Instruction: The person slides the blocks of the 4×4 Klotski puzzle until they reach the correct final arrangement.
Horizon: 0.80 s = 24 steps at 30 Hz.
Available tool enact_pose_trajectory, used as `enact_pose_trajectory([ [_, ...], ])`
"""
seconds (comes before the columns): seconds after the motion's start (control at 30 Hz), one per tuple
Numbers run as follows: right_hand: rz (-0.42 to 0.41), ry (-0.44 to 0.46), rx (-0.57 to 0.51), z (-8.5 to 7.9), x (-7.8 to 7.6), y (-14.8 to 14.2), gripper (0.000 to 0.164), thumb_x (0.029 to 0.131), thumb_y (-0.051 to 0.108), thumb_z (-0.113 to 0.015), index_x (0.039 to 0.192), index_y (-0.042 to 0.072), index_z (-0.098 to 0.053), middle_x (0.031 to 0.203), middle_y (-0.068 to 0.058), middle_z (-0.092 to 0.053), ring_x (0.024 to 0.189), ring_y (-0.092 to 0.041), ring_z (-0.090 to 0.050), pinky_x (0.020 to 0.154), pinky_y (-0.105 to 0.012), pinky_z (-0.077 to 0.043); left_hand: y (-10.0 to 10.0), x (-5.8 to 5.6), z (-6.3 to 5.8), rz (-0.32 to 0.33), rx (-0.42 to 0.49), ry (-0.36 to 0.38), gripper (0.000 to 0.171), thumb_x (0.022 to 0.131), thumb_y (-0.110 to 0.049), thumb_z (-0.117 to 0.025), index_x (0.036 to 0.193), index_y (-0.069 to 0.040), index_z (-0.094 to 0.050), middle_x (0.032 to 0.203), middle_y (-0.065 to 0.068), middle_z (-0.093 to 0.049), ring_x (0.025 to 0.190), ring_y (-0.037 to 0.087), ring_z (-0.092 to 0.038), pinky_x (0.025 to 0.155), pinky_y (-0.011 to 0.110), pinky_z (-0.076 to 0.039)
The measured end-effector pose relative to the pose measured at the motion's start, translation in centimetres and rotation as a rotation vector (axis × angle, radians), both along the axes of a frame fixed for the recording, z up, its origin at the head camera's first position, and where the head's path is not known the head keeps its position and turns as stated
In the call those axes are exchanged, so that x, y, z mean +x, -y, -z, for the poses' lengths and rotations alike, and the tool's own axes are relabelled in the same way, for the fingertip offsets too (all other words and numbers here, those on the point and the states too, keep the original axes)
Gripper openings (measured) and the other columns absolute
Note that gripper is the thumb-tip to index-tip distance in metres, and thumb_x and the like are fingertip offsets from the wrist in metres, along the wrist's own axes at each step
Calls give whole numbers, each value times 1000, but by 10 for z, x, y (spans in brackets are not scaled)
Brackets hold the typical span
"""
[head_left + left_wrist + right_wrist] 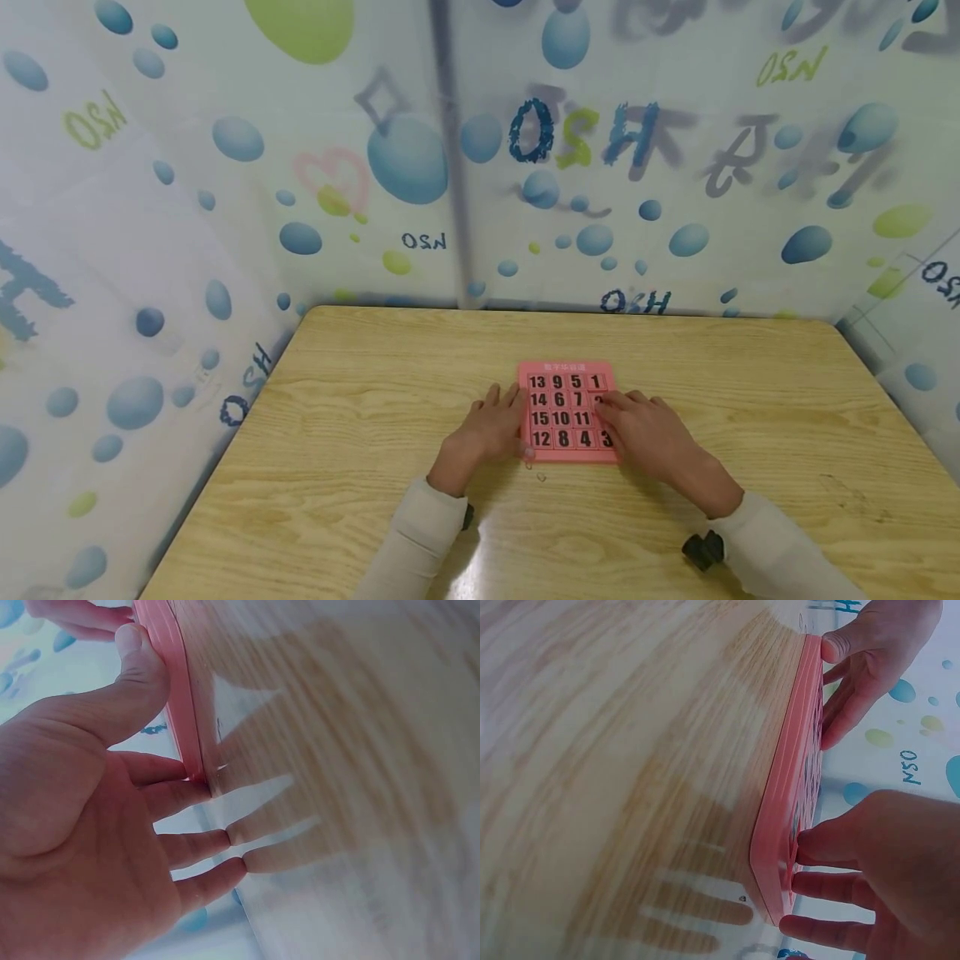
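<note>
A pink number slide puzzle point(573, 409) lies flat on the wooden table, its black-numbered square tiles set in a raised frame. Along its left side is my left hand point(491, 427), fingers spread and fairly straight. In the left wrist view, the left thumb point(131, 641) rests at the near corner, and two fingertips meet the frame's side farther along. My right hand point(651, 433) reaches over the right edge, fingertips on the tiles of the right column. Those fingers partly cover the tiles in the two middle rows there. The right wrist view shows the right fingers point(832, 889) extended against the puzzle's edge.
The light wood table point(360, 392) extends around the puzzle on all sides. Behind it and at the left hangs a pale curtain point(495, 217) with blue and green drops. A dark device point(703, 550) sits at my right wrist.
</note>
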State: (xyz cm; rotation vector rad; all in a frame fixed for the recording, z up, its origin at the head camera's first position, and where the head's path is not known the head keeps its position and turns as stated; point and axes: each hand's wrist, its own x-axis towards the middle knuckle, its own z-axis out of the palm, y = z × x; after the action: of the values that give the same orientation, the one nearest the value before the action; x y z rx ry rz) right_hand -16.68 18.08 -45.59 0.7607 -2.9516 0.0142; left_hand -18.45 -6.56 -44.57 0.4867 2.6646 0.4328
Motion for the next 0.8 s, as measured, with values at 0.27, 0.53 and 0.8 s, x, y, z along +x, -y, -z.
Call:
enact_pose_trajectory([
  [0.27, 31, 29, 4, 2, -2, 1, 37, 95, 24, -66, 129, 10, -66, 133, -12, -60, 119, -36, -58, 90, -57, -51, 0, 0, -1, 6, -6, -4, 95, 86, -38, -74, 159, -10, -20, 166, 9, -17, 153, 36, -10, 120, 51, -20],
  [0.53, 41, 27, 13, 4, -4, 2, 38, 95, 24, -66, 130, 9, -65, 133, -13, -59, 119, -37, -57, 89, -57, -51, 0, 1, -1, 5, 2, 3, 95, 86, -38, -74, 159, -10, -20, 166, 9, -16, 153, 36, -9, 120, 51, -20],
  [0.8, 21, 9, -18, 9, -5, -2, 38, 95, 21, -65, 132, 10, -64, 133, -13, -59, 117, -36, -59, 90, -56, -51, 0, 0, -2, 2, -4, 3, 96, 85, -38, -74, 159, -9, -20, 166, 9, -16, 153, 36, -10, 120, 51, -20],
])
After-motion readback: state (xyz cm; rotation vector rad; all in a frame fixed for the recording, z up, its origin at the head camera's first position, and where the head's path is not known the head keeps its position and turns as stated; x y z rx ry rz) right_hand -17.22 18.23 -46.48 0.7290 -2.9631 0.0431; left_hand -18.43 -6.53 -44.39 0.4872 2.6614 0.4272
